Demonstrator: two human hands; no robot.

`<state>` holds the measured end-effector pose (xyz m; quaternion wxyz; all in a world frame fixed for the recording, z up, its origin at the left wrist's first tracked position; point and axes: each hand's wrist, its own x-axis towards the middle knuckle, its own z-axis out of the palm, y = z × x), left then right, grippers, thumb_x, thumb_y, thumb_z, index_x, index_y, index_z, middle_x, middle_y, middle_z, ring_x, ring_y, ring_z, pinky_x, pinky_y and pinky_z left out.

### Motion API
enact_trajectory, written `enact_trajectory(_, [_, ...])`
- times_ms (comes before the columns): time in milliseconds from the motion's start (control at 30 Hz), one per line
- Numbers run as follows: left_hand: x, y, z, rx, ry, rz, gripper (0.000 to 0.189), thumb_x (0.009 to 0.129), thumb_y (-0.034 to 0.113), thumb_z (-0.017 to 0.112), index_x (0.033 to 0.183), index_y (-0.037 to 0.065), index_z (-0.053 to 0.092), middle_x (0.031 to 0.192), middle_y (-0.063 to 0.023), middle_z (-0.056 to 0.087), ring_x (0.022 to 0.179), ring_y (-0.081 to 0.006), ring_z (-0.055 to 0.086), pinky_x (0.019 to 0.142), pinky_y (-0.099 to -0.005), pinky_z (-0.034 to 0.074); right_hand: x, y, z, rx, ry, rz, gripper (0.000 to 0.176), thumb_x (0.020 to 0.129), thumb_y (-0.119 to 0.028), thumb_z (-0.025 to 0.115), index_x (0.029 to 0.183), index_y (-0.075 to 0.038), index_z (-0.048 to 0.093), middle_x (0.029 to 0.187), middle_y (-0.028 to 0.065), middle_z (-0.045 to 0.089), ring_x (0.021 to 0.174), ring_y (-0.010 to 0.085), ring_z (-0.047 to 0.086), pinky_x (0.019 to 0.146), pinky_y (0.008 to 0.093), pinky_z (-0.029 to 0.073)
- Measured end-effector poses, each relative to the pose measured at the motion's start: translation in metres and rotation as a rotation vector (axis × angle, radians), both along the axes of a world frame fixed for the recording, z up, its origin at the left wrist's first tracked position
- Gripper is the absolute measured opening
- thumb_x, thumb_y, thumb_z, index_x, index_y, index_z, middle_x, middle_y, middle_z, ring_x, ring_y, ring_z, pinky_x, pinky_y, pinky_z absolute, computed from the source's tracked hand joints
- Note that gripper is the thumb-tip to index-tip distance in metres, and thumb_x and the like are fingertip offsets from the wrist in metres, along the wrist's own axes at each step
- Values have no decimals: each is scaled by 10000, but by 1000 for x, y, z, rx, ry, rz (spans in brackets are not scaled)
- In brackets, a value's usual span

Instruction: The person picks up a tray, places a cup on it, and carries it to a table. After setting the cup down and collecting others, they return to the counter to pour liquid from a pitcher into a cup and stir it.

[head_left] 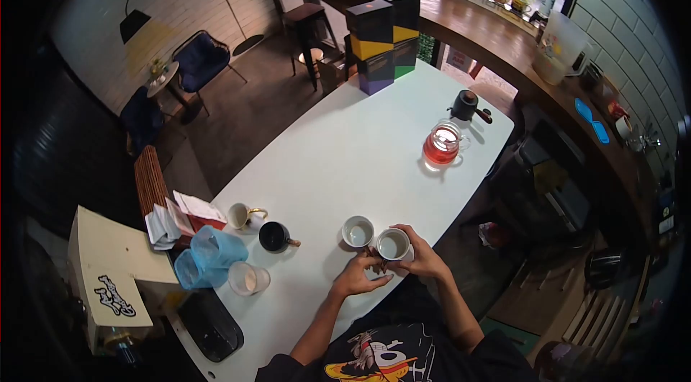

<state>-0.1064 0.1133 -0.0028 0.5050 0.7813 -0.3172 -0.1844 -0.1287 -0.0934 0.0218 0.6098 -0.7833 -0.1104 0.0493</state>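
Near the front edge of the white table, my right hand (425,261) is wrapped round a white cup (393,244). My left hand (358,276) is beside that cup's lower left, its thumb and fingers apart; some fingertips are hidden around a small brown thing (374,258), perhaps a handle. A second white cup (358,231) stands just to the left, close to the held one. Both cups look empty inside.
White table (317,159). To the left are a black mug (273,236), a white mug (238,216), blue pitchers (218,246) and a clear cup (248,279). Farther off stand a glass teapot (441,145), a dark pot (465,105) and stacked boxes (371,22).
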Motion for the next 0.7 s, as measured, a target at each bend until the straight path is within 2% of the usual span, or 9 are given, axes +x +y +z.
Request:
enact_trajectory(100, [24, -7, -1, -44, 170, -135, 266, 715, 216, 759, 844, 5, 661, 848, -102, 623, 807, -182, 583, 727, -323, 472, 3, -8, 8, 16, 1, -71, 713, 643, -58, 756, 1261, -52, 401, 1151, 127, 562, 1116, 250, 544, 947, 360, 424])
enact_trajectory(167, [37, -9, -7, 6, 158, -141, 266, 722, 202, 750, 862, -5, 662, 874, -105, 636, 868, -184, 610, 784, -325, 484, 6, -15, 1, 28, -36, -129, 710, 643, -62, 754, 1258, -40, 400, 1124, 136, 571, 1104, 250, 552, 944, 355, 426])
enact_trajectory(233, [48, -15, -4, -66, 187, -177, 288, 734, 198, 743, 933, 2, 674, 930, -104, 650, 956, -202, 613, 862, -331, 475, 12, -22, -5, 17, -47, -160, 707, 646, -61, 748, 1258, -34, 397, 1120, 141, 572, 1104, 252, 552, 945, 353, 425])
enact_trajectory(367, [53, -27, 5, -95, 35, -123, 316, 742, 191, 739, 1002, 21, 678, 985, -108, 658, 945, -225, 621, 883, -338, 471, 26, -37, 4, -24, -41, -221, 704, 649, -54, 733, 1262, -23, 387, 1121, 147, 570, 1111, 258, 549, 952, 353, 419])
enact_trajectory(467, [45, -27, 18, -88, 19, 12, 281, 756, 149, 721, 996, 8, 679, 1018, -117, 652, 986, -227, 594, 894, -336, 452, 37, -48, 3, -4, -50, -209, 713, 646, -59, 747, 1261, -22, 387, 1122, 148, 568, 1117, 264, 545, 957, 353, 415])
enact_trajectory(567, [38, -14, 18, -43, 31, 192, 211, 749, 121, 726, 924, 11, 688, 955, -111, 652, 1008, -230, 592, 904, -341, 459, 48, -55, 0, 33, -98, -216, 671, 668, -111, 791, 1223, -21, 423, 1087, 140, 581, 1054, 247, 567, 907, 349, 437])
enact_trajectory(633, [34, -3, 9, -28, -7, 296, 312, 725, 130, 759, 992, 22, 638, 1074, -130, 616, 1072, -232, 570, 875, -345, 490, 54, -58, 8, 33, -89, -206, 667, 666, -108, 791, 1217, -22, 427, 1088, 139, 583, 1050, 246, 570, 906, 349, 438])
enact_trajectory(667, [31, -3, 4, -22, -10, 306, 312, 725, 130, 759, 992, 22, 638, 1074, -130, 616, 1072, -232, 570, 875, -345, 490, 57, -60, 10, 23, -80, -205, 662, 663, -106, 792, 1211, -23, 431, 1089, 139, 585, 1046, 244, 573, 904, 349, 440])
enact_trajectory(700, [28, -10, 2, -124, -3, 441, 394, 717, 125, 768, 1052, 27, 585, 1139, -137, 574, 1086, -237, 560, 895, -348, 483, 60, -61, 9, 31, -81, -197, 662, 663, -106, 792, 1211, -23, 431, 1089, 139, 585, 1046, 244, 573, 904, 349, 440])
